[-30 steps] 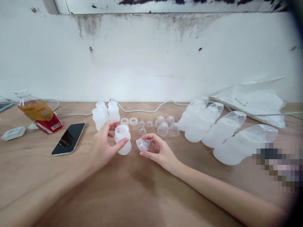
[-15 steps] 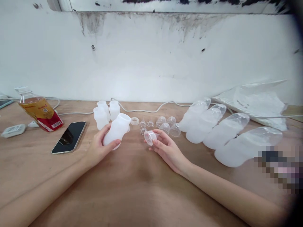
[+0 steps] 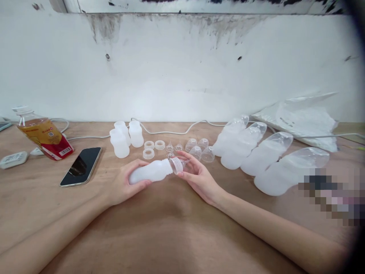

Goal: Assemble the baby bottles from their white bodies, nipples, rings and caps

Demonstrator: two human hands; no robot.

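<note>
A milky white baby bottle [image 3: 151, 171] lies tilted toward the right in my left hand [image 3: 124, 184], whose fingers wrap its base. My right hand [image 3: 202, 180] pinches a clear screw ring with a teat [image 3: 176, 165] at the bottle's threaded neck. Ring and neck meet or nearly meet; whether the threads are engaged I cannot tell. Just behind them lie loose screw rings [image 3: 148, 153], clear teats [image 3: 178, 147] and several clear dome caps [image 3: 195, 151]. Three open white bottles [image 3: 119, 144] stand at the back left.
Several capped bottles [image 3: 270, 177] form a slanting row on the right, with a clear plastic bag [image 3: 302, 120] behind. A phone [image 3: 81, 166] and a drink bottle [image 3: 47, 137] are on the left. A white cable [image 3: 171, 133] runs along the wall.
My left hand has tipped the bottle so its neck points right. The ring in my right hand has turned toward that neck and now sits against or beside it. The view has shifted slightly.
</note>
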